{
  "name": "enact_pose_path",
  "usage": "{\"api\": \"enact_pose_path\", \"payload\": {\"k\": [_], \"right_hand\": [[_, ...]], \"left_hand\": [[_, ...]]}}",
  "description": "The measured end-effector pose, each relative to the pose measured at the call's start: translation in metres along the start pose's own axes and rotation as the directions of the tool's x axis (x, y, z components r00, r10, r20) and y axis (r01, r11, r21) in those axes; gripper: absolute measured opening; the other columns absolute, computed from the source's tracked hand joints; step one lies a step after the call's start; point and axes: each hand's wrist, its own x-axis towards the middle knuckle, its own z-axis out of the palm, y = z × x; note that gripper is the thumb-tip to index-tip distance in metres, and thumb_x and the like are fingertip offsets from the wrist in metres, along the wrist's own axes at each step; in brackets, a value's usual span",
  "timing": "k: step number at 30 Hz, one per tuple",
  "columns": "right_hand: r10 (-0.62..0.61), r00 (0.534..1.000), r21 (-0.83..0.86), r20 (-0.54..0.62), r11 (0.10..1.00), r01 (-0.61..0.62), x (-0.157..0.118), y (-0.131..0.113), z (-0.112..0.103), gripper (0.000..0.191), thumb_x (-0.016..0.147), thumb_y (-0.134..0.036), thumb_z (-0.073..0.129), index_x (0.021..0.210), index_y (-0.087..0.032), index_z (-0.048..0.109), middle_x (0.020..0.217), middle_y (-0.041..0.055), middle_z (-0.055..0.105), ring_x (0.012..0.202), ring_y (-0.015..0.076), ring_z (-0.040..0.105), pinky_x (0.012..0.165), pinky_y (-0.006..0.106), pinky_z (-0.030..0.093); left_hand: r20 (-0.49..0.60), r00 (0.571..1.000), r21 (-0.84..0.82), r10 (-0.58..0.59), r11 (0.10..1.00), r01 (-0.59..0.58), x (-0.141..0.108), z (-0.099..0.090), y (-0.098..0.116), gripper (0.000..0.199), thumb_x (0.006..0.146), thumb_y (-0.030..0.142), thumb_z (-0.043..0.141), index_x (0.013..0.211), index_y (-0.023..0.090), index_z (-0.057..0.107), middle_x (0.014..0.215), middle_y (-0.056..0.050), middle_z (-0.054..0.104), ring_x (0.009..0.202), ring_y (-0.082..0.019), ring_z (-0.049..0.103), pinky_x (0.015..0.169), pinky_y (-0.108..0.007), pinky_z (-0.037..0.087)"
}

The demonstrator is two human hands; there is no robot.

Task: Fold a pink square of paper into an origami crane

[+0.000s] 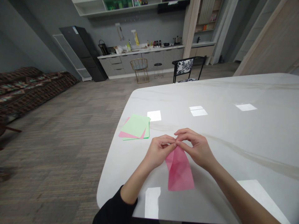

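My left hand [160, 151] and my right hand [195, 147] meet above the white marble table [210, 99], fingertips pinching the top of a pink paper sheet [179, 169]. The sheet is creased and hangs down toward me, its lower end resting on the tabletop. Its top edge is hidden inside my fingers. To the left of my left hand lies a loose stack of origami paper [135, 127], light green on top with pink showing beneath. Neither hand touches that stack.
The table's rounded corner and left edge drop off to a grey carpet. Beyond stand a black-and-white upholstered chair [184, 68], a gold chair [139, 70], a patterned sofa [28, 87] and a kitchen counter [140, 59]. Window reflections mark the tabletop.
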Motion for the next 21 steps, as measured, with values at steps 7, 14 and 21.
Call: {"api": "enact_pose_path", "payload": {"k": [7, 14, 21], "right_hand": [[0.139, 0.983, 0.140, -0.124, 0.983, -0.121, 0.0025, 0.0042, -0.0030, 0.011, 0.083, -0.030, 0.066, 0.075, -0.022, 0.069, 0.107, 0.0079, 0.064, 0.102, 0.0240, 0.060, 0.080, 0.037, 0.052], [0.126, 0.992, 0.082, -0.024, 0.989, -0.124, 0.0029, 0.0037, -0.0036, 0.010, 0.079, -0.032, 0.071, 0.074, -0.024, 0.072, 0.121, 0.0061, 0.060, 0.107, 0.0251, 0.058, 0.092, 0.042, 0.048], [0.075, 0.997, -0.043, -0.004, 0.996, -0.075, 0.0026, 0.0002, -0.0042, 0.012, 0.083, -0.029, 0.067, 0.073, -0.025, 0.073, 0.123, 0.0039, 0.060, 0.107, 0.0244, 0.058, 0.092, 0.042, 0.048]], "left_hand": [[-0.023, 0.996, -0.048, -0.089, 0.995, 0.088, 0.0030, -0.0024, 0.0013, 0.021, 0.081, 0.033, 0.068, 0.084, 0.013, 0.073, 0.089, -0.010, 0.071, 0.083, -0.020, 0.063, 0.073, -0.029, 0.050], [0.039, 0.997, -0.069, -0.061, 0.996, 0.064, 0.0016, -0.0057, -0.0009, 0.020, 0.083, 0.031, 0.064, 0.084, 0.013, 0.074, 0.093, -0.011, 0.071, 0.089, -0.022, 0.063, 0.076, -0.030, 0.048], [0.068, 0.994, 0.001, -0.081, 0.997, 0.082, 0.0027, -0.0062, 0.0001, 0.020, 0.084, 0.030, 0.063, 0.083, 0.013, 0.073, 0.092, -0.010, 0.070, 0.086, -0.020, 0.062, 0.076, -0.029, 0.048]]}}
